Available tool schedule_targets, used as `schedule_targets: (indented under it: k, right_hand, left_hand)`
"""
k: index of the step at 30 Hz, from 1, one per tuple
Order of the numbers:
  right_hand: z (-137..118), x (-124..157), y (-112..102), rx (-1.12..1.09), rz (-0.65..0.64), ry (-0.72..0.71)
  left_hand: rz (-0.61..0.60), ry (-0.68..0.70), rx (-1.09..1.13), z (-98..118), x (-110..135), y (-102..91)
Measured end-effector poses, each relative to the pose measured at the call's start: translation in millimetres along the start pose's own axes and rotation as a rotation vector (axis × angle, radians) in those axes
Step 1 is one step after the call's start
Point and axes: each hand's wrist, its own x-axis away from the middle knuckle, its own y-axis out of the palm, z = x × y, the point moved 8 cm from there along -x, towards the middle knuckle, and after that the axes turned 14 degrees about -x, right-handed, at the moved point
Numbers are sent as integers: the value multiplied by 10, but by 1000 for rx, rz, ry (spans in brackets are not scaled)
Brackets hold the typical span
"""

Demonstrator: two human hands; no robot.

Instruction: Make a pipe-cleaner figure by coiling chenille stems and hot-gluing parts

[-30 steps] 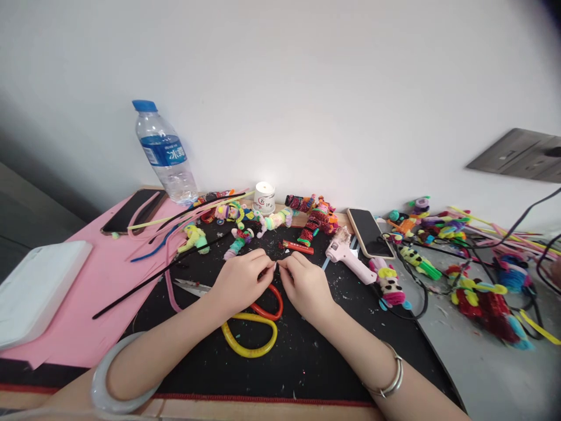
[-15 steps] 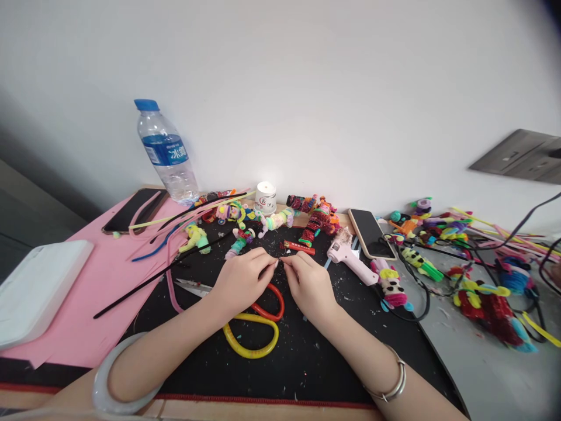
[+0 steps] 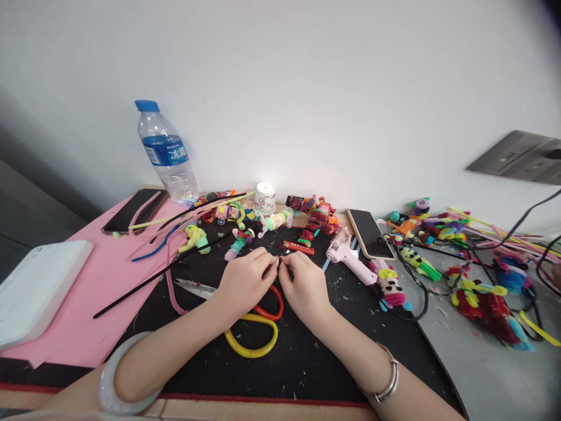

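Note:
My left hand (image 3: 249,279) and my right hand (image 3: 304,284) meet fingertip to fingertip above the black mat (image 3: 307,362). Both are closed in a pinch on a tiny dark piece between them, too small to name. Under my left hand and wrist lies a pair of scissors (image 3: 250,352) with one yellow and one red handle, blades pointing left. Just beyond my fingers rests a red lighter-like tube (image 3: 298,248). A pale pink glue gun (image 3: 350,260) lies to the right of my right hand. Small fuzzy pipe-cleaner figures (image 3: 240,242) stand behind my left hand.
A water bottle (image 3: 165,155) leans on the wall, near a dark phone (image 3: 134,210) and pink paper (image 3: 83,304). A white box (image 3: 44,298) sits at left. A paper cup (image 3: 265,199), another phone (image 3: 370,234), cables and several fuzzy figures (image 3: 486,310) lie at back and right.
My fingertips have drawn slightly closer together and my right hand has shifted a little left. The things on the table lie where they were.

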Motion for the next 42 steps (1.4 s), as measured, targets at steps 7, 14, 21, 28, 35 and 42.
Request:
schedule_targets:
  k: [7,14,21,28,35,42]
  right_hand:
    - [44,-27,-56,-45,5,-9]
    - [47,-28,-40,-10,-39,-20]
    - [44,-28,-52,-4,-54,-12]
    - [38,-27,-38,3,-78,-16]
    - [40,-29,-37,-18,-71,-15]
    - [21,-27,-57,-21,-59,-27]
  left_hand:
    - [33,27,18,-17,0,-19]
    - [73,46,-15,-35,8,-13]
    - [79,55,-27,-31,12,-30]
    - [56,79,-39,-5,17,-24]
    - [49,82,-48,7,18,-24]
    - [65,108,-55,35,13,-34]
